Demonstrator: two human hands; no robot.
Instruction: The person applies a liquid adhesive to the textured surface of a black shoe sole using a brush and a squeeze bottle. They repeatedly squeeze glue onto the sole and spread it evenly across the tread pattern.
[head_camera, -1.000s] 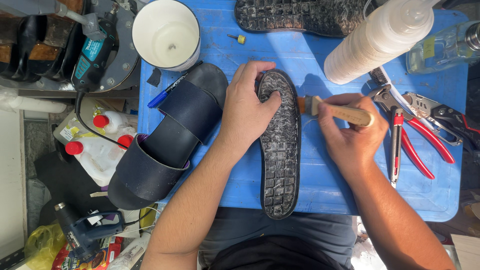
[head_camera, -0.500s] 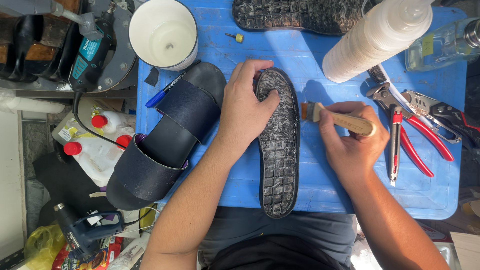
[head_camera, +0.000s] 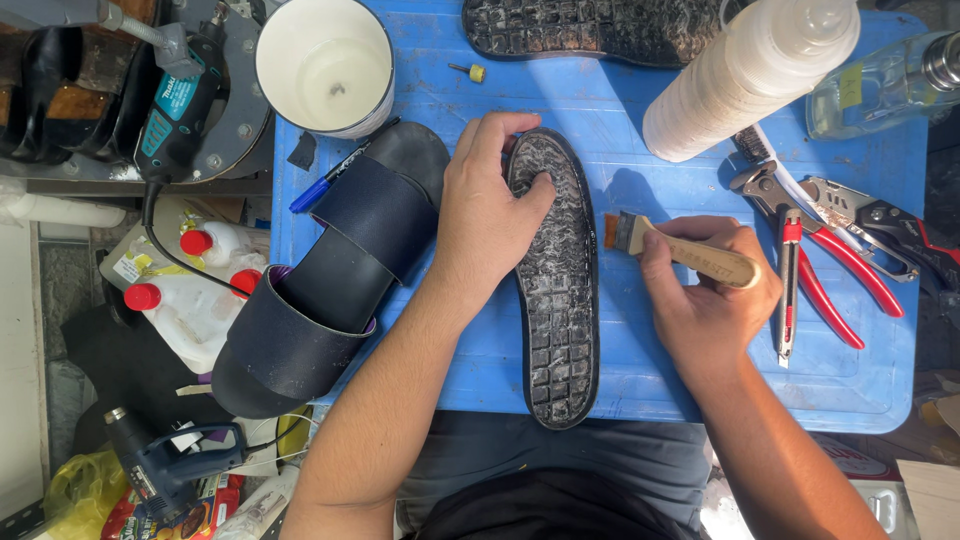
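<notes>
left hand presses flat, fingers spread, on a black shoe sole lying mid blue tabletop toward its near edge. right hand fingers clench a wooden brush just beside the sole.

Under my left hand lies the shoe sole, black, long and narrow, tread side up, its grid of square lugs smeared with a pale, shiny film. It lies flat on the blue desk, toe end away from me, heel end at the desk's near edge. My right hand holds the small brush, with a wooden handle; its bristles point at the sole's right edge, just beside it.
</notes>
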